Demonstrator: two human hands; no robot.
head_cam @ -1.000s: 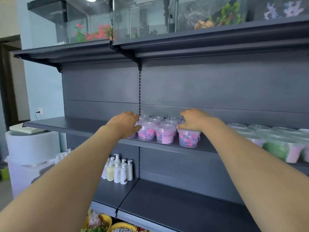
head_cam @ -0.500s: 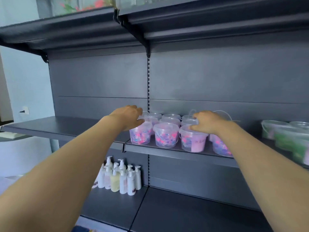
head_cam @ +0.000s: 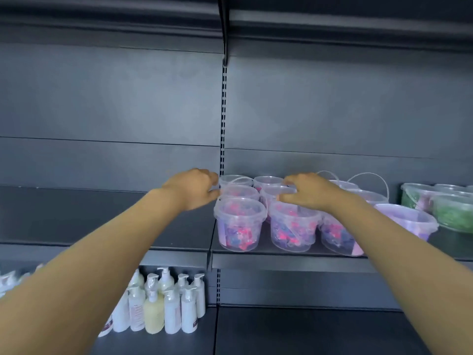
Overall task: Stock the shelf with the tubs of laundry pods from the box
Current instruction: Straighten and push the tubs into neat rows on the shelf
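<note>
Left hand [head_cam: 192,188]: fingertips [head_cam: 211,184] smear into the tubs [head_cam: 240,221], grip can't be told.
Right hand [head_cam: 311,194]: covers the middle ones; what it holds is hidden.
Green tubs [head_cam: 450,213]: sliced by the right edge.
Bottles [head_cam: 163,306]: labels too small to read.
Far-left bottles [head_cam: 7,280]: blurred, cut by the left edge.
Upper shelf [head_cam: 332,24]: cropped at the top edge.

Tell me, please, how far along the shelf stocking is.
Done: several tubs of pink-and-blue laundry pods stand in rows on the middle shelf. In hand: the left hand and right hand touch second-row tubs, seemingly straightening them. Left: the box is out of view, so remaining stock cannot be judged.
</note>
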